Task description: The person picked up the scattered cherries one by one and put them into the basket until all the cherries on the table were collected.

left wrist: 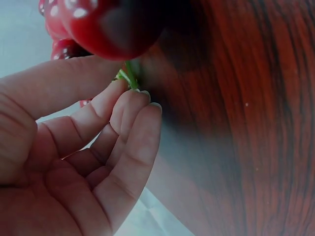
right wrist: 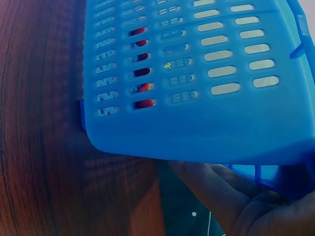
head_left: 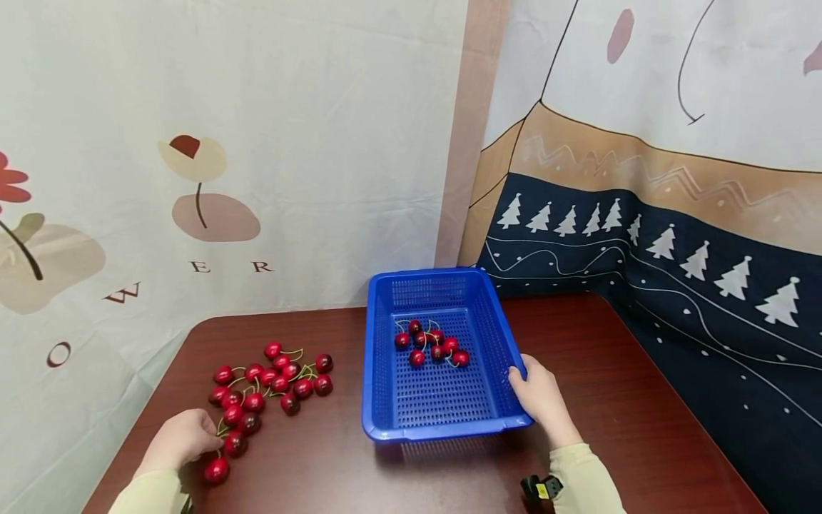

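Note:
At the near left of the table, my left hand [head_left: 183, 439] pinches a green cherry stem [left wrist: 129, 76] between thumb and fingertips. A glossy red cherry [left wrist: 110, 29] sits right above the fingertips in the left wrist view. Several more red cherries [head_left: 254, 402] with stems lie scattered beyond that hand. My right hand [head_left: 542, 396] grips the right rim of a blue plastic basket [head_left: 443, 410] near its front corner. Inside the basket, several cherries [head_left: 437, 353] lie in a cluster toward the middle. The right fingers under the rim are mostly hidden in the head view.
The dark red wooden table [head_left: 308, 464] has rounded far corners. A printed cloth [head_left: 334, 143] hangs behind it, and a dark tree-patterned cloth [head_left: 706, 314] hangs on the right. Near the right sleeve is a small black device [head_left: 541, 488] with a yellow label.

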### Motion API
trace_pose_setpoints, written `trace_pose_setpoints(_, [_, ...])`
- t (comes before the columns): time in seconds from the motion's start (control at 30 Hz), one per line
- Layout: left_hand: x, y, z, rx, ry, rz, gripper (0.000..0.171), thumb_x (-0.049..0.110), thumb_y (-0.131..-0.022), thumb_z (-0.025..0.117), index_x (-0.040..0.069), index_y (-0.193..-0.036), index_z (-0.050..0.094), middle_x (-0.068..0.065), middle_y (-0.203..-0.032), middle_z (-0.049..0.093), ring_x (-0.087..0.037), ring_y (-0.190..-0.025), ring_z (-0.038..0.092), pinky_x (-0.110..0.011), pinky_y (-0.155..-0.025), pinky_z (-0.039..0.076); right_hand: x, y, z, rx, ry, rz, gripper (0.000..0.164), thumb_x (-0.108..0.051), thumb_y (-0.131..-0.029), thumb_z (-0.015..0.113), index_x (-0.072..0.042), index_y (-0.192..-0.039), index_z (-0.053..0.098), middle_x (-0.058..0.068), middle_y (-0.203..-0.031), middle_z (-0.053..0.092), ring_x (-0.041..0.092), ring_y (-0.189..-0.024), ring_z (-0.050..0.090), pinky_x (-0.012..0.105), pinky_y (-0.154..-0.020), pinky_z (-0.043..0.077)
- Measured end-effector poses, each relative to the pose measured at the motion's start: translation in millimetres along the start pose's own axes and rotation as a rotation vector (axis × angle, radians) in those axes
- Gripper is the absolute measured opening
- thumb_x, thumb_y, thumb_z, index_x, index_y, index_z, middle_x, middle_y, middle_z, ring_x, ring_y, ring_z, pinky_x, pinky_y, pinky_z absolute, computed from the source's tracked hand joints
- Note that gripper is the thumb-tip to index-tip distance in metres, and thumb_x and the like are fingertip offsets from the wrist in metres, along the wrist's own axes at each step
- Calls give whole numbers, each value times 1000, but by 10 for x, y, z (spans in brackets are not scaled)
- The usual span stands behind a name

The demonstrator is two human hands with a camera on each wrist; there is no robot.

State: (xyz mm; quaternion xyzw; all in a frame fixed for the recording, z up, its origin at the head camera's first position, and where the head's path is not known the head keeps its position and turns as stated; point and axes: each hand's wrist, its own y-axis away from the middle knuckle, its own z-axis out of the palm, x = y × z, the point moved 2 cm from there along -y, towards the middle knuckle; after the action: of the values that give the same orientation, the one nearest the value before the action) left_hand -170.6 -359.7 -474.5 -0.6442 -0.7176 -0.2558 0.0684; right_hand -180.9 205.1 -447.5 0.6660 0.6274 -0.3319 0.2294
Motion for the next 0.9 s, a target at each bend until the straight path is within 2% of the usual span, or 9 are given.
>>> trace_pose_setpoints(0.23, [4,-25,22,18,-9,32,14,3,-74,67,8,-68,56,0,-60,49,-17,-57,49,-33,-53,40,2,-1,1,-7,-6,-1,37,-9,-97,53,13,-126,54,29,-112,64,34,-90,65,52,-80,52])
trace_pose_setpoints(0.4, [14,-26,29,19,-1,50,16,2,-75,66,10,-66,55,1,-59,48,-16,-57,47,-33,-53,39,7,0,2,-4,-6,5,36,-9,-97,53,12,-126,55,28,-110,65,33,-89,65,52,-80,52])
trace_pose_setpoints(0.57, [-16,-3,7,48,-5,75,16,2,-73,63,12,-65,53,0,-60,48,-16,-58,45,-32,-54,37,11,-3,8,-9,-8,13,36,-10,-97,53,12,-126,55,27,-109,65,32,-89,65,51,-79,52])
trace_pose_setpoints(0.73, [-9,16,-51,55,56,64,13,0,-73,63,10,-67,56,0,-62,53,-16,-59,50,-33,-53,41,6,3,3,-7,-6,12,36,-10,-97,53,12,-126,55,28,-111,65,33,-90,65,52,-81,52])
trace_pose_setpoints(0.9, [21,33,-94,28,194,36,9,-5,-75,62,4,-73,60,-3,-69,59,-18,-63,60,-33,-57,52,4,7,1,-2,-6,15,35,-10,-97,53,11,-126,56,27,-110,65,33,-90,65,52,-81,52])
